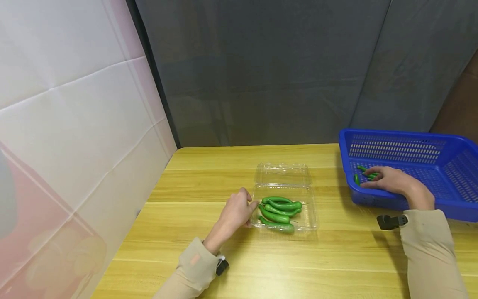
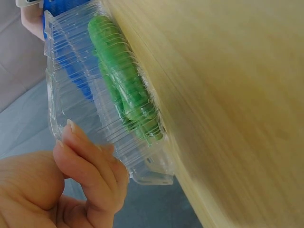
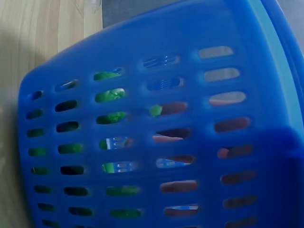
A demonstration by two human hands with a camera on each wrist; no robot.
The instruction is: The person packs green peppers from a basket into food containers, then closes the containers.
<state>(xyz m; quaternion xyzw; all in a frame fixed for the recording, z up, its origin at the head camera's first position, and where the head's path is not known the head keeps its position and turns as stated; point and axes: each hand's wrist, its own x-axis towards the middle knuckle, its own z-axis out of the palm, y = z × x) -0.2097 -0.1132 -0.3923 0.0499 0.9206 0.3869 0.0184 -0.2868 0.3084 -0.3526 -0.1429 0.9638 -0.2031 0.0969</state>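
A clear plastic clamshell box (image 1: pixel 309 207) lies on the table with its lid laid back, several green chili peppers (image 1: pixel 278 218) side by side in it. At its left side my left hand (image 1: pixel 236 207) pinches the box's edge between thumb and fingers; the left wrist view shows the fingertips (image 2: pixel 71 130) at the clear rim. My right hand (image 1: pixel 392 180) reaches over the near wall of a blue slotted basket (image 1: pixel 396 137), thumb and fingers spread around green peppers (image 1: pixel 357 180) in its left corner. Through the slots in the right wrist view, fingers and peppers (image 3: pixel 110 95) show only in part.
The wooden table (image 1: pixel 209 178) runs back to a dark grey cloth partition (image 1: pixel 261 74). A pale printed panel (image 1: pixel 82 124) stands along the left side. The basket fills the table's right side, a short way from the box.
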